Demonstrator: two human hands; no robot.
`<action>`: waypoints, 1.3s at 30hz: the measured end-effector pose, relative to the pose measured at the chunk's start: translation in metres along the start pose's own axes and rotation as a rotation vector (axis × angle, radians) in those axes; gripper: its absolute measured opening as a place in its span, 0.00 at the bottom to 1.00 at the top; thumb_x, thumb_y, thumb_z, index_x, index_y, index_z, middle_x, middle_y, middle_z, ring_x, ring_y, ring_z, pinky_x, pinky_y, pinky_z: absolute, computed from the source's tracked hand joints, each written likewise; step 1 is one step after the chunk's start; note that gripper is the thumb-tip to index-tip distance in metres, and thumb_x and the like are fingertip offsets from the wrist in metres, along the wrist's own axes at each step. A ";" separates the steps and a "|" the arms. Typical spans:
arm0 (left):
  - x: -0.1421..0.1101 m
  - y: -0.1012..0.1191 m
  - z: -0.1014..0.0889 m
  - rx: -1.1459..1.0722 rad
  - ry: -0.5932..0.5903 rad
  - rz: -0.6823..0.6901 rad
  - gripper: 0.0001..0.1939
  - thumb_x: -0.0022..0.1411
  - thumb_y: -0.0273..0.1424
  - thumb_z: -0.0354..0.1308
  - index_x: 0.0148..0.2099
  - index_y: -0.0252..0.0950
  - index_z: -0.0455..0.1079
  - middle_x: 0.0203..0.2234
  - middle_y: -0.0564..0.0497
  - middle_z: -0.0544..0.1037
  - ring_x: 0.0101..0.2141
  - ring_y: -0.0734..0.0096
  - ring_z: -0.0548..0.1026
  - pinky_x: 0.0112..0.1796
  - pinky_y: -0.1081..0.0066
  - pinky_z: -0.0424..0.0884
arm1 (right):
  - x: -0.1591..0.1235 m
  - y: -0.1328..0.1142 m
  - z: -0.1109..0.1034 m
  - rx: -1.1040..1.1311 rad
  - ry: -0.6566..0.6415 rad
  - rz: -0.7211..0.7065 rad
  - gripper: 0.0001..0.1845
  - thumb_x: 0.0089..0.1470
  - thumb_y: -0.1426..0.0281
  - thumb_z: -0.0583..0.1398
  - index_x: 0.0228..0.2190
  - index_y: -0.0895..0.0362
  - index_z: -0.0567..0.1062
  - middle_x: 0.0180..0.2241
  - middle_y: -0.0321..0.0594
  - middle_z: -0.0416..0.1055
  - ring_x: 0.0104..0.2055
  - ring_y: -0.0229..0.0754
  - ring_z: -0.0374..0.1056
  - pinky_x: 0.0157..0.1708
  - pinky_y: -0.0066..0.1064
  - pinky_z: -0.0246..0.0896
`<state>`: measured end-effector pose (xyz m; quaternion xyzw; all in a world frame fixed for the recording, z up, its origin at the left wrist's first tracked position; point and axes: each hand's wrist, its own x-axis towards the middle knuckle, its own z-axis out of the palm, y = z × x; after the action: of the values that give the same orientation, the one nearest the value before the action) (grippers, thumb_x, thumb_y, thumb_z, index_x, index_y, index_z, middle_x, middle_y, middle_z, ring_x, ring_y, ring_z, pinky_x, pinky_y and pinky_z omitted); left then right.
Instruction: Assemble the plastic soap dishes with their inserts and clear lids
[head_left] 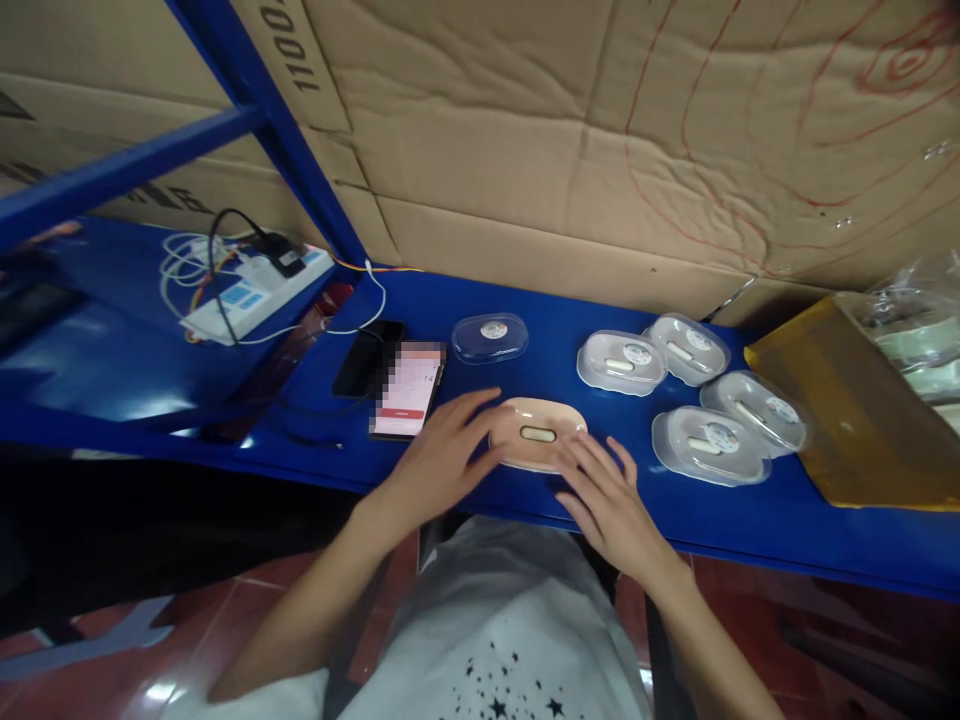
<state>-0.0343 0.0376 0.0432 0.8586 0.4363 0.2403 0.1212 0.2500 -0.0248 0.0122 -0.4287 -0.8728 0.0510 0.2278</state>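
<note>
A peach-coloured oval dish point(517, 455) with a small slot-shaped piece in its middle lies on the blue table in front of me. My left hand point(446, 450) is at the dish's left end, thumb and fingers apart around that edge. At the right end is my right hand point(604, 490), its fingers spread and the tips over the rim. Whether the fingertips press on the dish I cannot tell. Behind the dish lies a clear plastic lid point(491, 340) with a round sticker.
Several lidded oval dishes point(619, 362) stand to the right, by a cardboard box point(855, 410) holding wrapped items. Left of the dish lie a lit phone point(409, 390) and a dark phone point(364, 360). A power strip point(255, 295) with cables sits farther left, beyond a blue metal post point(300, 150).
</note>
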 end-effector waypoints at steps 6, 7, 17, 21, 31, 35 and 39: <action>0.101 -0.049 -0.030 0.326 -0.269 -0.254 0.42 0.69 0.37 0.68 0.77 0.39 0.54 0.74 0.31 0.58 0.73 0.35 0.57 0.69 0.37 0.53 | 0.000 0.006 0.004 0.032 0.070 0.182 0.33 0.74 0.65 0.56 0.74 0.46 0.55 0.75 0.52 0.57 0.76 0.58 0.55 0.68 0.59 0.58; 0.116 -0.056 -0.031 0.329 -0.347 -0.304 0.45 0.67 0.39 0.69 0.78 0.38 0.53 0.73 0.30 0.61 0.72 0.34 0.60 0.69 0.36 0.54 | 0.001 0.006 0.005 0.022 0.066 0.187 0.33 0.74 0.64 0.56 0.74 0.46 0.56 0.75 0.52 0.55 0.76 0.58 0.56 0.68 0.59 0.58; 0.063 -0.016 -0.023 0.034 -0.152 -0.024 0.39 0.69 0.47 0.65 0.76 0.45 0.59 0.72 0.41 0.66 0.69 0.47 0.67 0.66 0.50 0.65 | -0.008 0.004 0.004 0.071 0.267 0.232 0.44 0.71 0.64 0.61 0.77 0.45 0.46 0.77 0.55 0.46 0.78 0.62 0.49 0.68 0.63 0.61; 0.017 -0.004 -0.004 0.003 -0.203 0.066 0.35 0.74 0.47 0.62 0.76 0.45 0.59 0.75 0.39 0.60 0.70 0.47 0.66 0.66 0.47 0.66 | -0.006 0.005 0.005 0.059 0.202 0.151 0.43 0.70 0.64 0.63 0.76 0.43 0.48 0.77 0.54 0.49 0.78 0.62 0.49 0.68 0.65 0.59; 0.011 0.000 0.014 -0.066 -0.131 0.226 0.37 0.76 0.41 0.60 0.79 0.49 0.51 0.77 0.39 0.54 0.76 0.47 0.55 0.69 0.43 0.63 | -0.002 0.004 0.011 0.135 0.269 0.174 0.22 0.69 0.67 0.63 0.62 0.50 0.69 0.65 0.54 0.69 0.72 0.59 0.63 0.64 0.60 0.69; 0.020 0.000 0.018 -0.089 -0.175 0.214 0.34 0.76 0.43 0.60 0.77 0.46 0.57 0.77 0.39 0.55 0.76 0.48 0.54 0.70 0.45 0.61 | 0.000 0.005 0.011 0.129 0.258 0.165 0.21 0.70 0.68 0.63 0.61 0.52 0.68 0.64 0.54 0.71 0.70 0.58 0.66 0.63 0.60 0.69; 0.020 -0.003 0.022 -0.126 -0.191 0.191 0.35 0.75 0.44 0.60 0.78 0.46 0.55 0.77 0.40 0.56 0.76 0.49 0.54 0.71 0.43 0.60 | 0.002 0.003 0.008 0.015 0.195 0.130 0.26 0.70 0.70 0.62 0.66 0.51 0.67 0.66 0.54 0.70 0.70 0.59 0.65 0.63 0.59 0.69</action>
<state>-0.0151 0.0560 0.0297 0.9058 0.3232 0.1950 0.1923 0.2479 -0.0204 0.0045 -0.4856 -0.8164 0.0303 0.3110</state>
